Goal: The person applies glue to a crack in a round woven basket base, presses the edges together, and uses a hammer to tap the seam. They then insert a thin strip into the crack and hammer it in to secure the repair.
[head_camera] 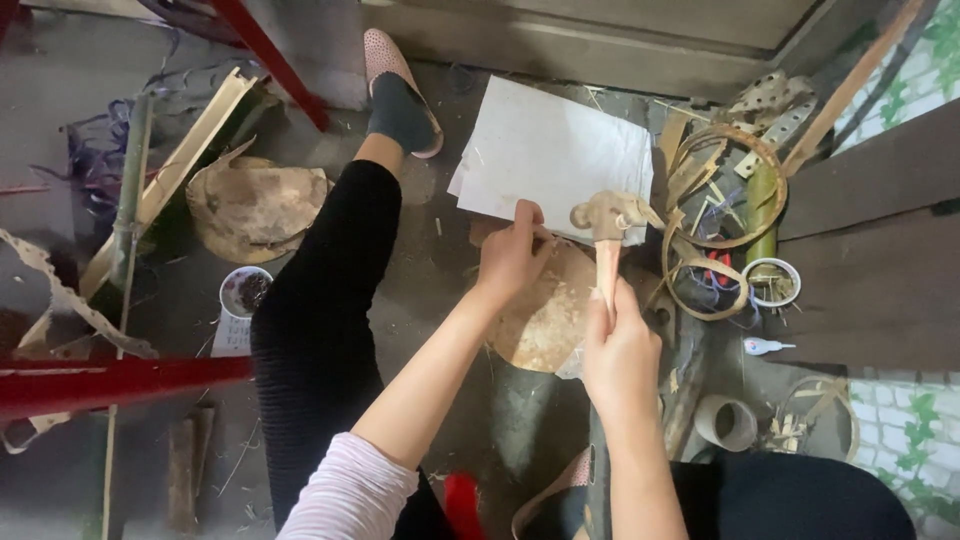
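Wooden mallet (607,235) stands almost upright in the view, its long handle running from the right hand (620,355) up to the pale head, which points away from the person. The right hand is closed around the handle. The left hand (510,255) pinches something small beside the head; I cannot tell what. Below lies a round wood block (545,320) with shavings. White paper sheets (550,150) and bamboo strip hoops (715,200) lie close around.
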